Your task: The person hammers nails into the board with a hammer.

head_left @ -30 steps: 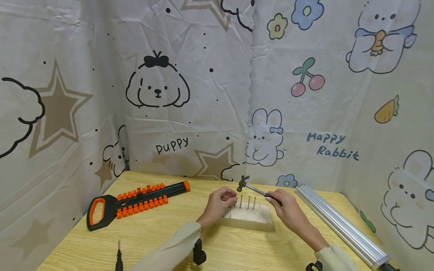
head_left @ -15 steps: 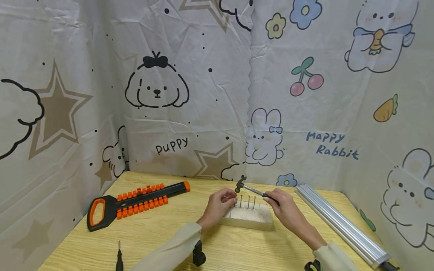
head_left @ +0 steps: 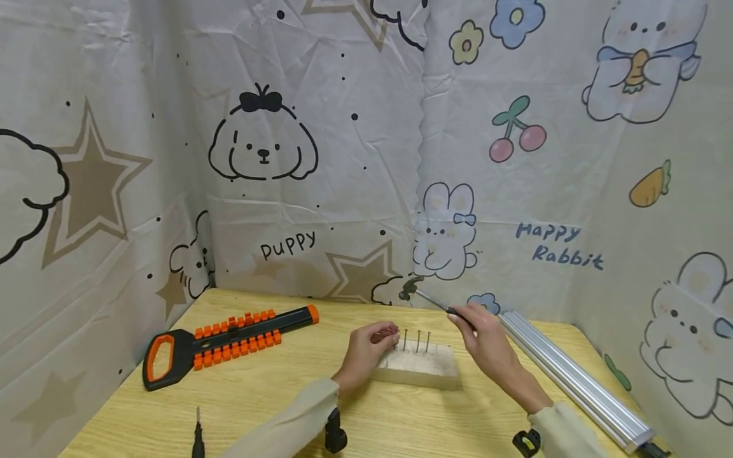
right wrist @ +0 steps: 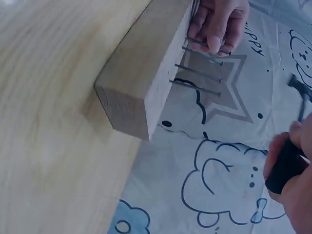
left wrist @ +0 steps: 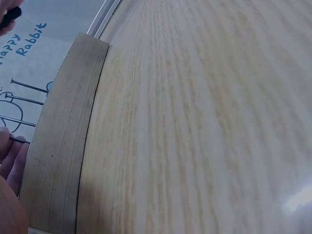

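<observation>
A pale wooden block [head_left: 424,376] lies on the table, with three nails [head_left: 418,341] standing upright in a row in its top. At the left end of that row my left hand [head_left: 363,353] pinches another nail [right wrist: 197,42] between thumb and fingers, its point at the block's surface. My right hand [head_left: 487,337] grips the black handle [right wrist: 285,168] of a small claw hammer [head_left: 410,288]. The hammer's head is raised above and behind the nails, apart from them. In the left wrist view, the block [left wrist: 63,131] hides part of the left fingers.
An orange and black socket holder rack [head_left: 235,340] lies on the left of the table. A screwdriver [head_left: 198,439] is at the front left. Along the right side runs a silver aluminium bar [head_left: 572,375]. Printed cloth [head_left: 321,159] hangs behind and at both sides.
The hammer dipped slightly left toward the pinched nail, then rose well above it, the right hand lifting with it. The left hand keeps its pinch at the same spot on the block.
</observation>
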`<state>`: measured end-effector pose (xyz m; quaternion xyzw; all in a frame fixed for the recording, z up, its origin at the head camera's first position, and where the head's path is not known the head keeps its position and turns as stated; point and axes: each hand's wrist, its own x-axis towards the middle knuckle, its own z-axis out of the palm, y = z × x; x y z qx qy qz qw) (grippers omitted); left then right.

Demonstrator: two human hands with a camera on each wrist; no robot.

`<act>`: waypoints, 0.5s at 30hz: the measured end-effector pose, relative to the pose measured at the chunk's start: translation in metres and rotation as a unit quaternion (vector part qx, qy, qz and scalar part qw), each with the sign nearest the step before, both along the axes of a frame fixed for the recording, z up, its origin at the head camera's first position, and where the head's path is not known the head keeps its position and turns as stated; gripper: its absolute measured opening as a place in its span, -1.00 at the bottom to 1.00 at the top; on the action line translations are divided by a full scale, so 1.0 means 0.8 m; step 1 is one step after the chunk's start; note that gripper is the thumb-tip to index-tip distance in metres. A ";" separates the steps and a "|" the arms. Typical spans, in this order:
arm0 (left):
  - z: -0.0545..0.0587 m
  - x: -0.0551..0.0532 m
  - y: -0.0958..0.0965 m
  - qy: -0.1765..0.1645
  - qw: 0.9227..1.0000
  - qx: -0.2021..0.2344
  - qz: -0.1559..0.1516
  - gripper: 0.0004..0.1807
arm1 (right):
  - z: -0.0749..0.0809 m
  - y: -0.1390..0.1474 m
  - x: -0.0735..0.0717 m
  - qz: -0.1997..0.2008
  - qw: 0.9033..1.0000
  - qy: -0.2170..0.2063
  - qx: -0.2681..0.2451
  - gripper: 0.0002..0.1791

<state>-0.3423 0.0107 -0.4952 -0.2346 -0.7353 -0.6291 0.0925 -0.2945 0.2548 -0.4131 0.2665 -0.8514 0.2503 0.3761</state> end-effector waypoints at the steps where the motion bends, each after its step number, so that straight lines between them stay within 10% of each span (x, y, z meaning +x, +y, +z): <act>1: 0.000 0.000 0.000 0.001 1.000 0.002 0.000 -0.80 | 0.000 0.000 0.000 -0.003 1.000 0.003 -0.008 -0.87; 8: -0.003 0.000 0.002 -0.001 1.000 0.004 0.003 -0.77 | -0.012 -0.003 0.009 0.011 0.994 -0.088 0.067 -0.91; 15: -0.003 0.001 -0.001 -0.019 1.000 0.018 -0.009 -0.74 | -0.005 -0.007 0.008 0.002 0.999 -0.029 0.016 -0.92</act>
